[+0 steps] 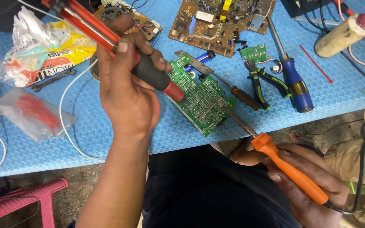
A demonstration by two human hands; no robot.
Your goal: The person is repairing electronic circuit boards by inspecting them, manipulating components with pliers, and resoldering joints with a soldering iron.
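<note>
Green circuit board (197,98) half-hidden under left hand (127,95)

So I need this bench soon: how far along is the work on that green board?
Done: the green circuit board lies solder side up on the blue mat. In hand: the left hand presses a red desoldering pump to it while the right hand brings the orange soldering iron tip alongside. Left: the brown board and tools lie untouched, so likely midway.

Blue ribbed mat (106,139), pink stool (26,198), bare floor (81,181).

Bare forearms, dark trousers (199,190)
</note>
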